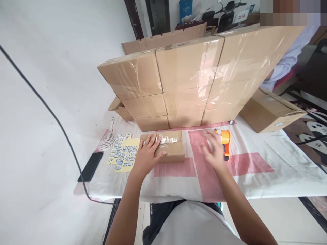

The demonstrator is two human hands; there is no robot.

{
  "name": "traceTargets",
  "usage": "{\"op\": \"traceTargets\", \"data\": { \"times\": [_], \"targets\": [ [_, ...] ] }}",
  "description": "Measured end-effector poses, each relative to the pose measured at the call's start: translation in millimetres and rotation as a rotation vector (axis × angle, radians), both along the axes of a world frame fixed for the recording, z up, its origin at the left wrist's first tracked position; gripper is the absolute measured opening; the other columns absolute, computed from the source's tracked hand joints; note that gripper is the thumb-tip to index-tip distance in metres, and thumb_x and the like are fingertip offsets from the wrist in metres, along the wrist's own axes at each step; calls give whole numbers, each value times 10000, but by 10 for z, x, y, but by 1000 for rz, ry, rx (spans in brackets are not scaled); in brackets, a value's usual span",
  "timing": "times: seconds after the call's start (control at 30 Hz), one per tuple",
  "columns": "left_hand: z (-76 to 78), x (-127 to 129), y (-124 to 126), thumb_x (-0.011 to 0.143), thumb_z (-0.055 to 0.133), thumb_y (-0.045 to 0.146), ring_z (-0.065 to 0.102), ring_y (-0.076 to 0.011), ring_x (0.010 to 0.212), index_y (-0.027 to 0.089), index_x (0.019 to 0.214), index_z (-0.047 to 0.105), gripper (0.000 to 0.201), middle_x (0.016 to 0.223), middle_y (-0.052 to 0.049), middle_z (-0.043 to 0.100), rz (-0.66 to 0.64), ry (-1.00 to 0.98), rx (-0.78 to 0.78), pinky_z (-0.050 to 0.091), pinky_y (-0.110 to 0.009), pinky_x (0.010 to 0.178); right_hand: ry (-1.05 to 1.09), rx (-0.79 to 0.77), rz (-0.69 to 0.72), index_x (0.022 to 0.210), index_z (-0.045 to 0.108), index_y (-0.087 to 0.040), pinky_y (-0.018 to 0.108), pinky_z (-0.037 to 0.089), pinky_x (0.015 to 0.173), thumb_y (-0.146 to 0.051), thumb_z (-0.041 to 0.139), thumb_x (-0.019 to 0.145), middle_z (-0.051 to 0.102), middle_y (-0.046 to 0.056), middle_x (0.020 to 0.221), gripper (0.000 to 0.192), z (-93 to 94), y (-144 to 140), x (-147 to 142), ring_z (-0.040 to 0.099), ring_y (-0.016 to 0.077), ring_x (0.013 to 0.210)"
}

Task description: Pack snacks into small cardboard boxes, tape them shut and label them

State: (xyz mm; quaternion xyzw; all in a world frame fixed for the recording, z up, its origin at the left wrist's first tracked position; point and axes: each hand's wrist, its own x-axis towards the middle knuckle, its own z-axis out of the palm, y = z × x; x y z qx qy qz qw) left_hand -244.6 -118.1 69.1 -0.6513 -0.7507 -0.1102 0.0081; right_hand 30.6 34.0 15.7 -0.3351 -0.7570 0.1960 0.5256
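A small taped cardboard box point(171, 144) lies on the table point(255, 177) in front of me. My left hand point(147, 153) rests flat on its left end, fingers spread. My right hand point(213, 149) is blurred, open, hovering just left of an orange tape dispenser point(225, 142) that lies on the cloth. The hand does not grip the dispenser. Behind the small box stands a wall of stacked, taped cardboard boxes point(189, 81).
Yellow sticker sheets point(124, 153), a white mesh swatter point(107, 139) and a black phone point(90, 166) lie at the left. A black cable point(51, 112) runs down the wall. Another box point(270, 110) sits at right, with a person's sleeve point(291, 56) behind.
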Motion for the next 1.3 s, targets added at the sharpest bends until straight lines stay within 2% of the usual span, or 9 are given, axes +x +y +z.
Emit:
{"op": "traceTargets", "data": {
  "times": [0.13,0.23,0.47,0.67,0.8,0.93,1.0,1.13,1.3],
  "targets": [
    [-36,0,49,832,673,701,370,-398,1498,224,1547,475,883,1633,-120,422,-5,104,14,303,-607,1220,59,-361,-452,1216,667,-212,498,514,918,-496,656,859,672,148,1265,456,-107,290,759,624,323,1101],
    [-33,-23,109,802,704,702,509,-412,1350,219,1480,565,845,1500,-161,559,10,145,62,410,-583,1122,-10,-656,-217,886,714,-183,389,505,721,-618,658,810,724,108,922,445,-183,500,946,637,264,814],
    [-192,622,-70,927,646,495,683,-251,896,204,1103,765,360,968,-110,749,31,-169,604,506,-419,902,42,-497,-32,792,617,-203,311,411,669,-579,546,955,578,16,758,416,-123,11,508,517,172,698],
    [-436,1591,49,868,710,435,484,-117,557,225,1143,769,350,586,59,516,-8,-1059,116,406,-246,574,71,-136,204,805,576,-226,334,414,708,-336,531,1028,539,23,781,252,227,-449,404,519,198,769],
    [-413,1640,241,852,701,423,477,-129,571,203,837,795,240,590,31,504,-40,-1140,168,418,-270,592,-4,-63,216,842,582,-243,380,442,737,-319,492,1039,590,49,801,230,251,-466,400,547,239,813],
    [-280,1586,225,832,724,405,657,-228,1023,219,785,771,198,1078,-83,703,-92,-1166,230,520,-319,863,6,-14,-29,774,505,-251,399,433,740,-391,476,1040,553,54,774,302,134,-349,410,523,247,789],
    [-237,1620,161,863,699,391,678,-242,1094,226,894,773,183,1147,-98,723,-120,-1205,196,535,-347,928,50,-40,-93,779,500,-254,394,438,745,-432,461,1042,562,55,782,319,102,-322,396,531,248,802],
    [-261,1756,41,906,656,392,720,-177,712,214,1145,609,302,958,-76,772,-104,-1364,85,600,-357,762,234,-205,-199,775,498,-245,355,453,715,-523,489,1017,567,31,763,369,150,-369,295,537,217,753],
    [-366,1868,7,865,693,392,656,-128,568,259,981,326,408,900,-21,757,40,-1425,97,560,-306,652,571,-511,-120,772,537,-225,287,444,580,-569,595,929,573,-1,689,383,159,-369,155,517,163,623]
  ]
}}
